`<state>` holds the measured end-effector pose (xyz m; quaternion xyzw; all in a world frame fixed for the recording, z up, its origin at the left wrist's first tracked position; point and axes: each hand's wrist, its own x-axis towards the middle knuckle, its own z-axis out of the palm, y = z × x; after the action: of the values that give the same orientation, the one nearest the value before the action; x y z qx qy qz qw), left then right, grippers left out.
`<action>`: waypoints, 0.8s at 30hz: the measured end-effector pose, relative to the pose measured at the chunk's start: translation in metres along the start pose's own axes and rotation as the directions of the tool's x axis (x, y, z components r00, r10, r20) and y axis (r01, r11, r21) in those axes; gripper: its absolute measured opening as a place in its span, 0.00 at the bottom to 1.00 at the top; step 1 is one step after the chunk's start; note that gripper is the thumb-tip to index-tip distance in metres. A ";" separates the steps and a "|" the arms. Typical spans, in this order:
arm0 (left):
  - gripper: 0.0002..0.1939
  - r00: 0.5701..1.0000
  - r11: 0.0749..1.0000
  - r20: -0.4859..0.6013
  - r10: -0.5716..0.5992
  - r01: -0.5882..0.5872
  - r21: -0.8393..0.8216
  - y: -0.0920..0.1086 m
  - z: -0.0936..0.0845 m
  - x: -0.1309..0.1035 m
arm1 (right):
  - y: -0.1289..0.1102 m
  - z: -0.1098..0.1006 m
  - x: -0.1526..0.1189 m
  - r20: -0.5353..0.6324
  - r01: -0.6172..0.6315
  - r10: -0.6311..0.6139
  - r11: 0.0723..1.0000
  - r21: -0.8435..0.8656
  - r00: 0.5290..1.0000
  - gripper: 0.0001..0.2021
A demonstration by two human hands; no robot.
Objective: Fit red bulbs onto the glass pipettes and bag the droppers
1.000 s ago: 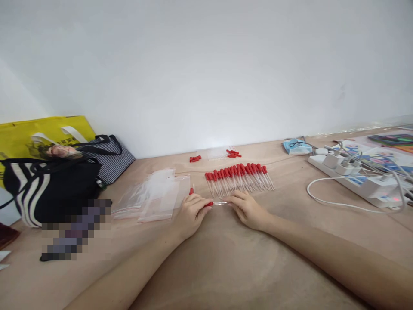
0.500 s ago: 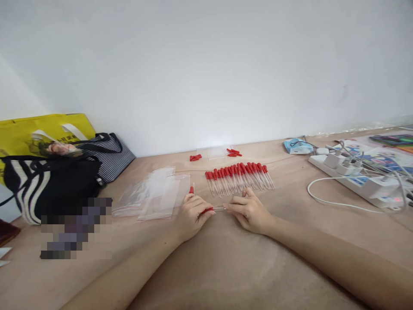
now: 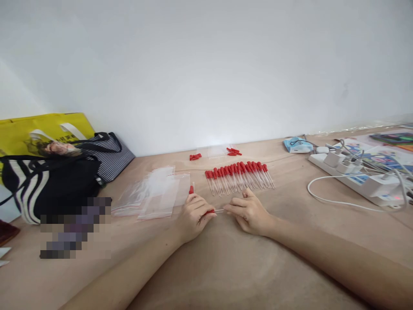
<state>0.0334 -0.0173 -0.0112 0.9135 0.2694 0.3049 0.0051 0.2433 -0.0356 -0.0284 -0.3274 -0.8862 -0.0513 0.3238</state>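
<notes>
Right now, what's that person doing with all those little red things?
The left hand pinches a red cap, and the right hand holds the thin clear tube sticking out of it. Just ahead lies a row of red-capped tubes, with two little heaps of loose caps farther back. Clear plastic bags lie to the left.

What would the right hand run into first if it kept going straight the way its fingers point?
Past the clear tube at its fingertips, the right hand would likely meet the red cap in the left hand, or that thumb; depth is unclear.
</notes>
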 end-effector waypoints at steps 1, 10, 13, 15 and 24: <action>0.12 1.000 1.000 -0.008 -0.005 0.005 -0.006 0.000 0.000 0.000 | -0.001 -0.001 0.001 0.019 -0.030 0.029 0.999 0.040 0.999 0.12; 0.10 0.994 0.996 -0.108 -0.014 0.005 -0.090 -0.002 0.001 0.001 | -0.002 -0.007 0.009 0.205 -0.235 0.187 0.941 0.243 0.961 0.10; 0.10 0.995 0.994 -0.100 -0.003 -0.008 -0.113 -0.002 0.002 0.002 | 0.003 -0.006 0.008 0.155 -0.173 0.144 0.967 0.189 0.977 0.11; 0.10 0.996 0.992 -0.091 0.006 -0.017 -0.126 -0.002 0.002 0.002 | 0.006 -0.005 0.006 0.097 -0.112 0.100 0.985 0.128 0.990 0.10; 0.09 0.996 0.990 -0.082 0.018 -0.030 -0.141 -0.003 0.001 0.002 | -0.001 -0.002 0.004 -0.170 0.076 -0.106 0.982 -0.172 0.980 0.12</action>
<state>0.0345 -0.0136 -0.0114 0.9010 0.2359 0.3597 0.0558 0.2412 -0.0350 -0.0244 -0.3061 -0.8606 -0.1681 0.3708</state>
